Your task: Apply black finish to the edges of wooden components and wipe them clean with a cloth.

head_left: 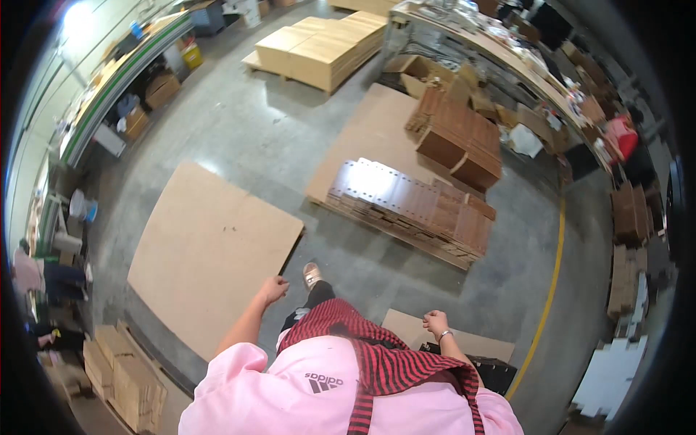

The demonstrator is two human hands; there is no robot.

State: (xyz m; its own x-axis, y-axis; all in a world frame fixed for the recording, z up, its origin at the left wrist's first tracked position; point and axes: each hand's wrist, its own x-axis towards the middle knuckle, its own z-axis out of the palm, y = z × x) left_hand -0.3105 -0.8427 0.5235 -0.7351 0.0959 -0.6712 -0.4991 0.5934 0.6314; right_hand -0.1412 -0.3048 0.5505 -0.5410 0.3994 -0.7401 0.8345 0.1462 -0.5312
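My left hand (274,288) hangs at my side with its fingers curled, holding nothing, just past the near right corner of a large flat brown board (206,250) lying on the floor. My right hand (436,322) is loosely closed and empty, a band at its wrist, above a smaller cardboard sheet (478,342) beside me. One foot in a light shoe (312,275) steps forward on the grey concrete.
A pallet ahead carries rows of flat brown cardboard pieces (417,206) and taller stacks (460,141). Pale board stacks (319,47) sit farther off. A yellow floor line (552,283) curves on the right. Boxes (123,377) stand at lower left; a person (36,275) is at far left.
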